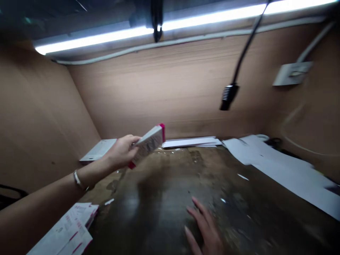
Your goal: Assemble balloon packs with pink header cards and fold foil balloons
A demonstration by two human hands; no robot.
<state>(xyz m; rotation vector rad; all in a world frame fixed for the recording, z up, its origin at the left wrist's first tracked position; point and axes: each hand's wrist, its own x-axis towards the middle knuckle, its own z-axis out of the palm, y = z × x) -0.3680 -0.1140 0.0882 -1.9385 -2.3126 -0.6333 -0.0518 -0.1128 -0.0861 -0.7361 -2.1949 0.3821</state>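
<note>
A dark, stained wooden workbench (164, 191) backed by tan board walls (164, 92) carries long white paper sheets (281, 170) at right and a stack of white printed forms with red marks (69, 230) at left. The left hand (120, 152) clenches a slim white box with magenta ends (148, 146), raised above the bench. The right hand (204, 226) lies open, fingers spread, blurred.

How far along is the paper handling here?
Hard to gauge exactly. Looks done: white sheets lie flat along the back wall. In hand: the left hand grips a pink-edged pack; the right hand is spread open on the stained table. Left: printed forms stacked at the near left corner.
</note>
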